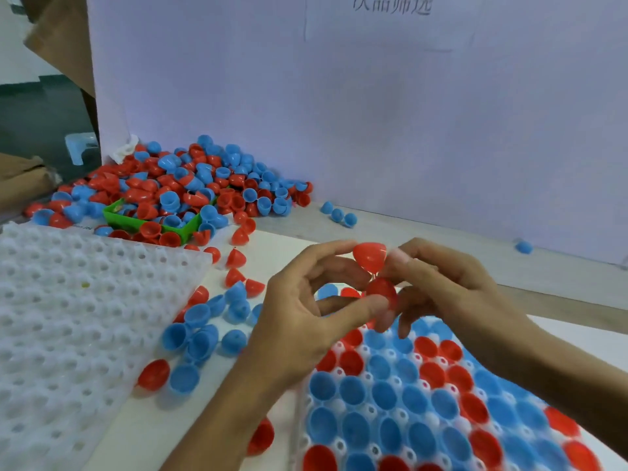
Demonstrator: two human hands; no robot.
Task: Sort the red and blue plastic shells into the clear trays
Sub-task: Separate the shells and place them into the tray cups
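Both hands meet above the far edge of a clear tray (339, 372) whose cups hold several red and blue shells. My left hand (306, 321) pinches a red shell (382, 291) between thumb and fingers. My right hand (441, 287) touches that shell too, and its fingertips pinch a second red shell (370, 255) just above it, tip pointing down. The two shells meet at a thin joint. Loose red and blue shells (200, 331) lie on the table left of my left hand.
An empty white tray (68, 300) lies at the left. Behind it a big pile of red and blue shells (190, 185) surrounds a green bin (129, 220). A pale board (373, 113) stands at the back, with a few stray blue shells (338, 214) along its foot.
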